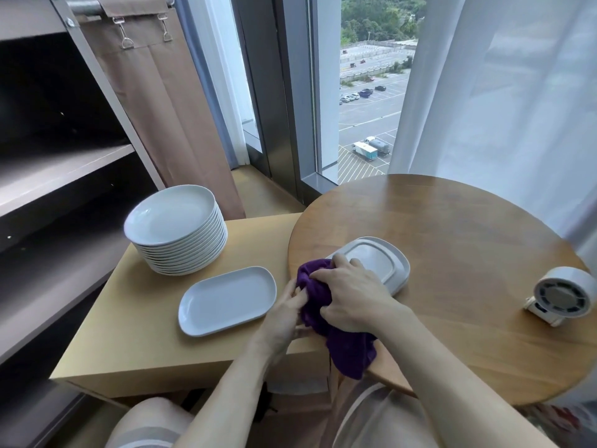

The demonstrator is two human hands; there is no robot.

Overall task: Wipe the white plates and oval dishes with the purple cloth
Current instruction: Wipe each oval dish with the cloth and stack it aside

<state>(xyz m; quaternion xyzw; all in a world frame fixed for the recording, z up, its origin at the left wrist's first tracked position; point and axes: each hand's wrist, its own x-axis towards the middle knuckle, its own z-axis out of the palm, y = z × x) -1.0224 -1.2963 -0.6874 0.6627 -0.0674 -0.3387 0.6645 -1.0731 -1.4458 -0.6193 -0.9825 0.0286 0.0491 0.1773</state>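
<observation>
Gripping the purple cloth [319, 295] in a bunch, the right hand [352, 295] sits at the round table's [468, 253] left edge. The cloth hides the near end of the upturned oval dishes [378, 257] there, and how many are stacked is hard to tell. The left hand [284, 313] pinches the cloth's side, fingertips buried in folds. One oval dish [226, 300] lies face up by the side table's [129, 334] right edge, with the white plates [176, 227] stacked at its far left corner. A small fan [562, 294] stands at the round table's right edge, window and curtains beyond.
</observation>
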